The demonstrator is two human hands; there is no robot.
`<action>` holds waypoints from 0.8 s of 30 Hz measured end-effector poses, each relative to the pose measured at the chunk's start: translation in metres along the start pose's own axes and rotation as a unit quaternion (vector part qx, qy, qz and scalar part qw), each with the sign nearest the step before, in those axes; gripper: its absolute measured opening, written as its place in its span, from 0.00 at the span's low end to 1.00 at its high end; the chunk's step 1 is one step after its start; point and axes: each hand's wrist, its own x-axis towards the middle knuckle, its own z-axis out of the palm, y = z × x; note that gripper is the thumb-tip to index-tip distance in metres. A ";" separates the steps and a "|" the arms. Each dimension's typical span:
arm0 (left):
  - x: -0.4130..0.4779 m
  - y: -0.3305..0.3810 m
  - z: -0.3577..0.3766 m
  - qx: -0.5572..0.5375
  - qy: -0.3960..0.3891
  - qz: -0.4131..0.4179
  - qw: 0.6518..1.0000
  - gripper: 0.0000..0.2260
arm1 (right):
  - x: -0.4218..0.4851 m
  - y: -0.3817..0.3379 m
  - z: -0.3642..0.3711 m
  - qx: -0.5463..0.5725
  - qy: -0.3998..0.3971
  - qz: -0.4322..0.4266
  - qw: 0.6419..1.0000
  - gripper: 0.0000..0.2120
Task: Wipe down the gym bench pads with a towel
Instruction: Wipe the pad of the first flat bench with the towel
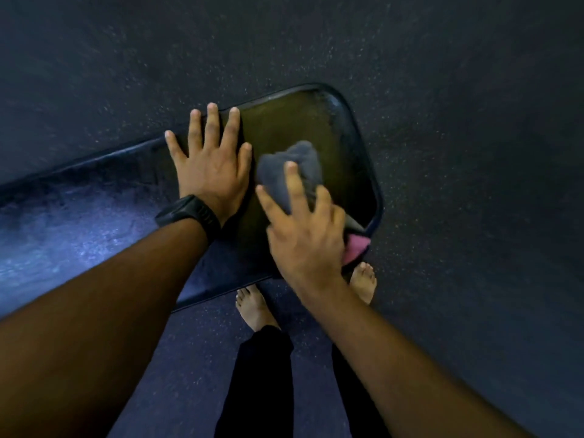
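Note:
A dark padded bench pad (pixel 300 121) with rounded corners runs from the left edge to the middle of the view. My left hand (pixel 211 162) lies flat on it with fingers spread, a black watch on the wrist. Just to the right, my right hand (pixel 303 235) presses a crumpled grey towel (pixel 294 162) onto the pad near its end. A pink corner of the towel (pixel 357 248) hangs over the pad's near edge.
Dark speckled rubber floor (pixel 458 153) surrounds the bench on all sides. My two bare feet (pixel 252 308) stand on it right beside the pad's near edge, below black trouser legs.

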 end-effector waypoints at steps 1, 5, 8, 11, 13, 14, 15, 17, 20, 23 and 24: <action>0.001 0.000 0.000 -0.013 0.002 -0.013 1.000 0.25 | 0.017 0.000 0.002 0.012 -0.004 -0.043 0.999 0.21; 0.003 0.000 -0.002 -0.027 0.020 -0.036 0.999 0.24 | 0.102 0.036 -0.004 -0.006 0.001 -0.099 0.995 0.21; 0.003 0.005 -0.003 -0.016 0.008 -0.026 0.999 0.25 | 0.119 0.067 -0.007 -0.011 -0.012 -0.038 0.999 0.24; 0.003 0.012 -0.002 -0.022 0.004 -0.031 0.999 0.25 | 0.079 0.090 -0.010 0.048 0.005 0.197 0.979 0.26; 0.003 0.015 0.000 -0.017 0.019 -0.034 0.999 0.25 | 0.028 0.079 -0.011 0.050 0.005 0.266 0.963 0.27; 0.003 0.016 0.001 -0.014 0.023 -0.037 0.999 0.25 | 0.002 0.062 -0.010 0.034 0.003 0.246 0.969 0.27; 0.002 0.017 0.002 -0.014 0.024 -0.040 0.999 0.25 | -0.017 0.043 -0.009 0.026 0.004 0.210 0.977 0.26; -0.001 0.020 0.003 -0.017 0.019 -0.039 0.999 0.25 | -0.024 0.014 -0.002 0.036 0.015 0.137 0.990 0.22; -0.006 0.022 0.004 -0.023 0.008 -0.028 0.999 0.25 | 0.026 0.013 0.000 0.028 0.007 0.039 0.999 0.20; -0.009 0.026 0.006 -0.025 0.011 -0.029 0.999 0.25 | 0.072 0.039 -0.008 0.005 -0.003 0.107 0.994 0.23; -0.010 0.027 0.007 -0.029 0.012 -0.033 0.999 0.25 | 0.073 0.045 -0.009 0.004 -0.007 0.149 0.989 0.24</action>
